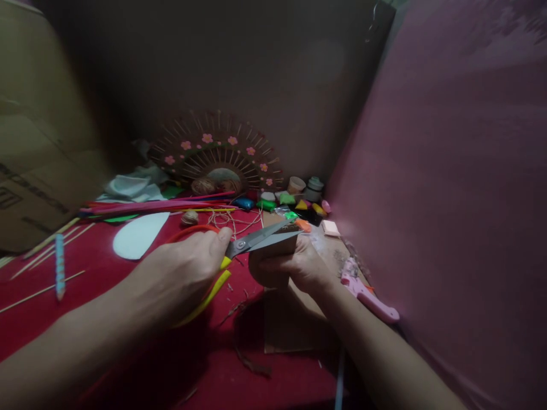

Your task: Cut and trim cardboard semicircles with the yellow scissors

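Observation:
My left hand point(194, 259) is closed round the red and yellow handles of a pair of scissors point(241, 245). The blades are spread and point right, over the upper edge of a brown rounded piece point(268, 274) that looks like cardboard. Thumb and fingers of my right hand point(315, 266) pinch this piece at its right side. Whether the blades touch it, I cannot tell. Beneath it lies a flat cardboard sheet point(282, 330) on the red cloth point(171, 364). Brown fibre scraps point(254, 364) are scattered below my hands.
A pink glue gun point(370, 299) lies right, beside my right forearm. Behind stand a fan-shaped stick piece with pink flowers point(207, 138) and colourful clay packs point(267, 204). A white teardrop cutout point(139, 236), pencil point(60, 267) and sticks lie left. Cardboard walls surround the back and left.

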Available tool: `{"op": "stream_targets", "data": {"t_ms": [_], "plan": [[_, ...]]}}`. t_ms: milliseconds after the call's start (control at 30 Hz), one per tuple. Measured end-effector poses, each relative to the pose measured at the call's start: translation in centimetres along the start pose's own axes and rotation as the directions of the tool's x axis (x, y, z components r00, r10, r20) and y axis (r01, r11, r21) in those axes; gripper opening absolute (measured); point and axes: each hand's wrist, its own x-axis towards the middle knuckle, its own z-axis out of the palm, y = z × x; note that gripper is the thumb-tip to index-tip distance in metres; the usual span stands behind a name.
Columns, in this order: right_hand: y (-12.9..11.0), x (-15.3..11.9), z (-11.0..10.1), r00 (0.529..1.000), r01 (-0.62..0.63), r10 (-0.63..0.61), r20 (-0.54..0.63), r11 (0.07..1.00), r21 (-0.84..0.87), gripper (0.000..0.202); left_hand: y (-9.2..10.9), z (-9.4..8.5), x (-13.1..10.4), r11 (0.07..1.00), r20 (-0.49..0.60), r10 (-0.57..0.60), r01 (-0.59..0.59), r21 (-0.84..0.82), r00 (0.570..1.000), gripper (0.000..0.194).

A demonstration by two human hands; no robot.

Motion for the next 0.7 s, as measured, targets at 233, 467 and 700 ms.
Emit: {"op": "stream_targets", "data": {"t_ms": [233,467,700], "plan": [[-0.7,-0.4,0.5,0.998,-0.052,0.051,-0.047,0.998,-0.021,0.020,0.1,-0.9,-0.2,0.954,0.059,0.086,-0.099,0.282,0.995,0.029],[-0.3,-0.3,0.3,0.999,-0.033,0.033,0.001,0.999,-0.011,0.020,-0.4,-1.0,-0.1,0.961,0.078,0.113,-0.129,0.244,0.991,0.029],[0.6,0.2,-0.1,1.000,-0.008,0.008,-0.025,1.000,0.003,0.026,-1.3,-0.6,0.2,0.987,0.092,0.121,-0.130,0.096,0.988,0.029]]}}
